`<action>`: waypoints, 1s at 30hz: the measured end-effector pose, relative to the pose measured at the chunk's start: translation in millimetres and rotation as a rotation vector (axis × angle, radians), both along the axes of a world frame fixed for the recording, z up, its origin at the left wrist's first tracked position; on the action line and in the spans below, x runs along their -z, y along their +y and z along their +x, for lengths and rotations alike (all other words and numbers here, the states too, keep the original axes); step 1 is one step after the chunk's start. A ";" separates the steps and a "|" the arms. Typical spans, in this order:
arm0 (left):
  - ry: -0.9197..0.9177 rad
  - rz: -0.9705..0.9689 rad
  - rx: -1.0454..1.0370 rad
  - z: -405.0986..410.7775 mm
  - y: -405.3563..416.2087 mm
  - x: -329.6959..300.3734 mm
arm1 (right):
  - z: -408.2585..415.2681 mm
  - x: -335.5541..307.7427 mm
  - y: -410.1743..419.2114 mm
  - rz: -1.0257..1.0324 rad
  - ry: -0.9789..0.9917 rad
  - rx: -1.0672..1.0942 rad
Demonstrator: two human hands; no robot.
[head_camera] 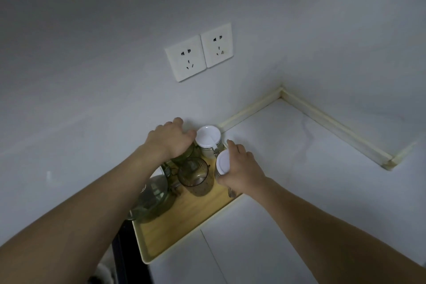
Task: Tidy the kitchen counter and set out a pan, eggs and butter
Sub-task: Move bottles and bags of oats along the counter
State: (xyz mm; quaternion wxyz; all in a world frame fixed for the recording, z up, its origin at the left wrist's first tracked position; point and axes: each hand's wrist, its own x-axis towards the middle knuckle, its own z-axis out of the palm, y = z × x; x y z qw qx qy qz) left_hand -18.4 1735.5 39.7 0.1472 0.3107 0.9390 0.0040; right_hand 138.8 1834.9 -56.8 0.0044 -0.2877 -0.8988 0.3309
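Observation:
A wooden tray (184,221) with a cream rim lies on the white counter against the wall. At its far end stand two glass jars with white lids. My right hand (242,168) grips the nearer white-lidded jar (222,162) from its right side. My left hand (170,138) is curled over a greenish glass (184,154) at the tray's far left corner, beside the far white-lidded jar (207,137). A clear glass cup (194,175) stands mid-tray, and a green glass jug (153,198) sits at the tray's left edge. No pan, eggs or butter are in view.
Two white wall sockets (199,52) sit above the tray. The white counter (299,150) runs right into a corner edged with cream trim (322,120). A dark appliance edge (129,260) shows left of the tray's near corner.

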 end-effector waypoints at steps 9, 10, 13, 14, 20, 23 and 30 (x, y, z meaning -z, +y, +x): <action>-0.079 -0.019 0.257 -11.9 19.8 9.3 | -7.0 13.2 0.8 -0.016 0.000 0.020; -0.074 -0.034 0.292 -14.7 26.5 13.6 | -6.6 15.8 1.8 -0.004 -0.002 0.024; -0.089 -0.085 0.386 -19.9 45.8 26.7 | -5.4 21.8 4.0 0.043 0.007 0.035; -0.101 -0.103 0.424 -21.5 53.2 31.9 | -5.6 24.0 5.5 0.054 0.010 0.037; -0.089 -0.264 0.580 -36.7 74.3 58.7 | -10.0 30.1 4.3 0.087 0.015 0.023; -0.086 -0.267 0.600 -41.7 76.9 57.9 | -14.2 29.0 2.9 0.086 0.004 0.017; -0.053 -0.236 0.612 -50.2 79.3 60.2 | -14.6 27.0 0.9 0.074 0.013 0.054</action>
